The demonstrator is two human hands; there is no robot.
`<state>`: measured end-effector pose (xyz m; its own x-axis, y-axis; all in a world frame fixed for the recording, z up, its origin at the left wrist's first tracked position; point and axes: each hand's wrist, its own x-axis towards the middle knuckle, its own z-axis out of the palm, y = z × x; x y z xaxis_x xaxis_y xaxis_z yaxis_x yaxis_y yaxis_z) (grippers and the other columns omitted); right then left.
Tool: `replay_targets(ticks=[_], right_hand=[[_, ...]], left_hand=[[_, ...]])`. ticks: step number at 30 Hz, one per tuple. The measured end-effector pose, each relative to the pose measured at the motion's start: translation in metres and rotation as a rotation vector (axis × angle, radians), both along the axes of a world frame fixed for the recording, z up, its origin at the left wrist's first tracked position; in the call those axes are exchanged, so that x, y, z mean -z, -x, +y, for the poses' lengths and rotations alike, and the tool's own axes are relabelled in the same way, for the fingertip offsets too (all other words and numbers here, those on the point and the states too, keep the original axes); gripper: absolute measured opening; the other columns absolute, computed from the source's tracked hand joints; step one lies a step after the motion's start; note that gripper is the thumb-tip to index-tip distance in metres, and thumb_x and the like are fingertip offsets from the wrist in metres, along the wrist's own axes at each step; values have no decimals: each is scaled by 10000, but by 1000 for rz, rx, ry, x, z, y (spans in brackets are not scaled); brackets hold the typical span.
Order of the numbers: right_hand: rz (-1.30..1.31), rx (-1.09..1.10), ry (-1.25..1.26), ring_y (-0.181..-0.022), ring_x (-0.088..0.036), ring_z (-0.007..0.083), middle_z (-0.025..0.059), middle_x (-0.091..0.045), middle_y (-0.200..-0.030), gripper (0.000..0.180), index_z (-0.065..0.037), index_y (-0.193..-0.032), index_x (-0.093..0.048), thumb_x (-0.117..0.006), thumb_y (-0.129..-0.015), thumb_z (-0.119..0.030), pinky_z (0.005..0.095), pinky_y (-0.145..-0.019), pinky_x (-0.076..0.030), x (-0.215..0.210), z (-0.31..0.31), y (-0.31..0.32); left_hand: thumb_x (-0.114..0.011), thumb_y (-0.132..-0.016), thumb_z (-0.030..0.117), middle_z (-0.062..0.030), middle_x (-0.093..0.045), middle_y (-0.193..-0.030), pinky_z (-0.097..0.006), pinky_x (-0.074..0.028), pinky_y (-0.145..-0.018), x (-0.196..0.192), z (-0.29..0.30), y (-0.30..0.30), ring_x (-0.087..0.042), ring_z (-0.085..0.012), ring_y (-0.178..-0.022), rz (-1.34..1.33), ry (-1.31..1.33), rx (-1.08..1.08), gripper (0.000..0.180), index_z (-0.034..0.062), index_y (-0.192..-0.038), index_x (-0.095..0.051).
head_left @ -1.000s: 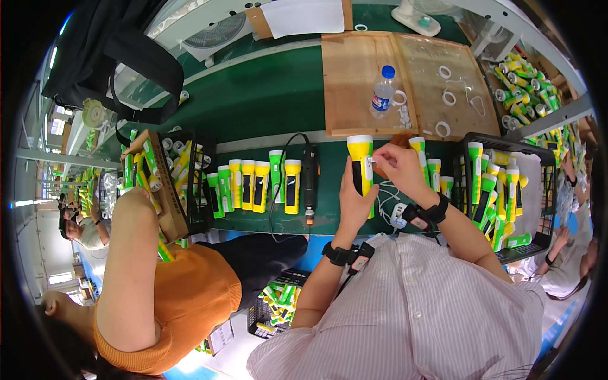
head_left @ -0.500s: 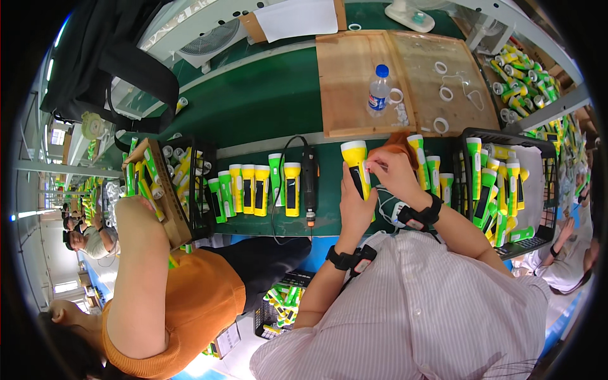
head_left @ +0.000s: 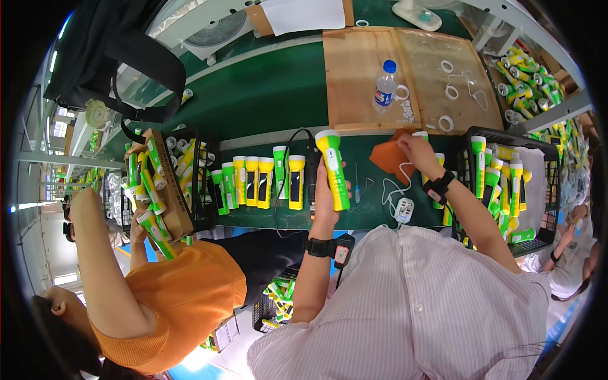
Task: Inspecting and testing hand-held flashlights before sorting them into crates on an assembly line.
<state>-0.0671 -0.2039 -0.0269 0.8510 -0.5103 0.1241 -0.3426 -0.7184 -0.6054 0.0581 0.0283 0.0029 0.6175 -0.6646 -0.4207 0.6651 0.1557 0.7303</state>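
My left hand (head_left: pixel 325 201) is wrapped round a yellow and green flashlight (head_left: pixel 332 168), held upright with its white-rimmed head up. My right hand (head_left: pixel 422 154) is over the right part of an orange-brown cloth (head_left: pixel 387 156), fingers curled down; what they pinch, if anything, is hidden. Below it, a white cable curves to a white charger block (head_left: pixel 404 209) near the table's front edge. A thin screwdriver (head_left: pixel 357 190) lies between my hands. Just left of the held flashlight lies a black power screwdriver (head_left: pixel 311 171), partly covered by my hand.
Several flashlights (head_left: pixel 252 182) stand in a row at left. Black crates of flashlights flank the work area, one (head_left: pixel 550 190) at right. Behind, a bottle (head_left: pixel 385 88) and white rings (head_left: pixel 451 92) sit on wooden boards (head_left: pixel 358 69). A co-worker in orange (head_left: pixel 177 297) sits at my left.
My left hand has moved left with the flashlight and turned it. My right hand has left the flashlight and moved right to the cloth. The co-worker's arm has shifted, and a flashlight shows there.
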Motion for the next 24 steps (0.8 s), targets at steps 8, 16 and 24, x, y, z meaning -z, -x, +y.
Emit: replay_targets(ticks=[8,16,24], right_hand=[[-366,-388,37,-880,-558,276,84,-575,-920,344,-94,-1008,-585,-606,-689,34,375,-750,-458,-66,74,-13],[-228,-790,286,-898,-560,229,43,-522,-1073,467,-123,-1058,-557,-739,-629,-107,349,-741,-467,-103,82,-21],[-515,-227,-52,-757,-565,250,88,-530,-919,408,-34,-855,-503,-748,-576,-203,303,-630,-470,-94,89,-8]], left_hand=[[-256,-978,336,-109,-547,-1092,-237,-469,-480,-31,-13,8,-547,-131,-614,18,118,22,445,199,-1401,-228],[-417,-937,273,-88,-590,-980,-288,-494,-731,-29,-17,7,-588,-167,-869,378,170,-20,290,41,-1086,-507],[-580,-875,207,-52,-525,-1112,-325,-467,-811,-46,-25,24,-551,-161,-989,360,260,-6,401,113,-1226,-411]])
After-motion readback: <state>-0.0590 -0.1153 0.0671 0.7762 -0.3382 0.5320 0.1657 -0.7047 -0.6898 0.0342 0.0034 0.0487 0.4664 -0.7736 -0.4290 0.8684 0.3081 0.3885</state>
